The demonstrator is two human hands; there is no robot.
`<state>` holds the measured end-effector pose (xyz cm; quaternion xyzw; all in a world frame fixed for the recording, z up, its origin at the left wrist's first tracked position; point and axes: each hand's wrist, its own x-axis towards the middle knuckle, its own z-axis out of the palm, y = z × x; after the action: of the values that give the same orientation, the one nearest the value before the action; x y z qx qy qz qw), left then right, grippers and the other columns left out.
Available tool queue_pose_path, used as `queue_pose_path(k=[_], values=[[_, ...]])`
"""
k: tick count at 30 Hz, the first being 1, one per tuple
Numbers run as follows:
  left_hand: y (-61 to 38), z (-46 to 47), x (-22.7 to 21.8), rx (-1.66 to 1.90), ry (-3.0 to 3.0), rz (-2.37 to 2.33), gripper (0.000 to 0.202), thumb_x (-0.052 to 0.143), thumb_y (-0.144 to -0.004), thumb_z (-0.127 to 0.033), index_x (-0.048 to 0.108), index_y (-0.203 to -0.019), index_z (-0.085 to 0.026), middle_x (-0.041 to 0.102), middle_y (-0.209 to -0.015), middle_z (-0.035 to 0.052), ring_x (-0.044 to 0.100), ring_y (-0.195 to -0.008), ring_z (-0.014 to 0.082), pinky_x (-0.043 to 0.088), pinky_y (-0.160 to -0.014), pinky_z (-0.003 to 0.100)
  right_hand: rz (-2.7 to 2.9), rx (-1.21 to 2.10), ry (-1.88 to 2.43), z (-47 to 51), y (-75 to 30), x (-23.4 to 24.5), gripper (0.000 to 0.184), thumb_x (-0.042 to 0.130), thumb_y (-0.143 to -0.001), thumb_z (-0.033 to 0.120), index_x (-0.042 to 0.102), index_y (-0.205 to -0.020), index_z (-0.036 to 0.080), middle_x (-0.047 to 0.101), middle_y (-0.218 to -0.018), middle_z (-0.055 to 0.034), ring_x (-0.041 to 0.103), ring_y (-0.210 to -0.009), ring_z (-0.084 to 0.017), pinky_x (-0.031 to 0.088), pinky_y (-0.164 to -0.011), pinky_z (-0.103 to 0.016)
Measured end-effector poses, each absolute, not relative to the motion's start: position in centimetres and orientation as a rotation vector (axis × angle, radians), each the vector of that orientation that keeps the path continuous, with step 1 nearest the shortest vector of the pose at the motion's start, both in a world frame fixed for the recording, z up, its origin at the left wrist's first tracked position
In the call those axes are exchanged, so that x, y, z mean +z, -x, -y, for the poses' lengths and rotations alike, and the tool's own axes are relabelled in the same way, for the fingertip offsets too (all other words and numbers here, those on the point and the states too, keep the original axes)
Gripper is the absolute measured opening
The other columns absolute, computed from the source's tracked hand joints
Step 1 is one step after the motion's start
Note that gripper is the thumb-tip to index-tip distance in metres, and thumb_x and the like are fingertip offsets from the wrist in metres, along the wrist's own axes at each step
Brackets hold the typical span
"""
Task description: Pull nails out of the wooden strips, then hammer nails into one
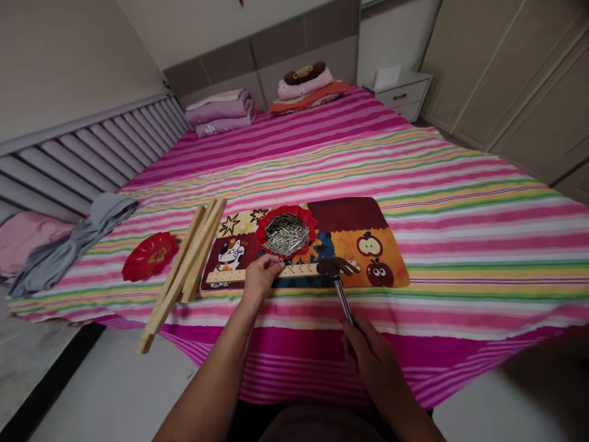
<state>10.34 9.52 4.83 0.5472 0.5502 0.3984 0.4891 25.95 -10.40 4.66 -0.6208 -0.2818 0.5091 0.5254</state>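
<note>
My left hand (260, 275) is closed in a pinch over a wooden strip (223, 277) that lies across a colourful cartoon mat (359, 230) on the bed; what its fingers hold is too small to make out. Several nails stand in a row along the strip. My right hand (370, 356) grips the handle of a hammer (337, 270), whose dark head rests over the strip's right end. Just beyond the strip sits a red dish (310, 221) heaped with metal nails (286, 234).
Several loose wooden strips (184, 270) lie at the mat's left, sticking out past the bed's edge. An empty red dish (150, 255) and grey clothing (78, 239) lie further left. Folded bedding (223, 110) sits at the headboard, a nightstand (402, 92) behind.
</note>
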Motion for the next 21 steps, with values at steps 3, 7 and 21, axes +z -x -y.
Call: queue_pose_path(k=[3, 7, 21], values=[[-10.1, -9.6, 4.3, 0.946, -1.380, -1.346, 0.020, 0.075, -0.053, -0.033, 0.065, -0.063, -0.018, 0.061, -0.058, -0.0041, 0.051, -0.055, 0.0095, 0.039, -0.054, 0.021, 0.674, 1.209, 1.513, 10.1, -25.6, 4.9, 0.034, 0.052, -0.083, 0.053, 0.048, -0.067, 0.023, 0.044, -0.053, 0.0047, 0.044, -0.050, -0.012, 0.034, -0.046, -0.024], [-10.0, -9.3, 4.0, 0.919, -1.430, -1.351, 0.011, 0.072, -0.058, -0.027, 0.066, -0.064, -0.019, 0.061, -0.058, -0.0047, 0.051, -0.056, 0.0102, 0.039, -0.057, 0.021, 0.670, 1.217, 1.542, 9.9, -24.9, 5.4, 0.031, 0.051, -0.084, 0.051, 0.049, -0.072, 0.023, 0.043, -0.054, 0.0060, 0.039, -0.046, -0.011, 0.031, -0.043, -0.023], [-8.4, -9.4, 5.1, 0.887, -1.902, -1.404, 0.013, 0.061, -0.074, -0.016, 0.071, -0.082, -0.021, 0.064, -0.076, -0.0004, 0.057, -0.063, 0.0122, 0.046, -0.065, 0.023, 0.677, 1.197, 1.586, 8.9, -22.6, 6.6, 0.035, 0.051, -0.084, 0.056, 0.051, -0.078, 0.021, 0.038, -0.055, 0.0069, 0.032, -0.049, -0.010, 0.025, -0.046, -0.023]])
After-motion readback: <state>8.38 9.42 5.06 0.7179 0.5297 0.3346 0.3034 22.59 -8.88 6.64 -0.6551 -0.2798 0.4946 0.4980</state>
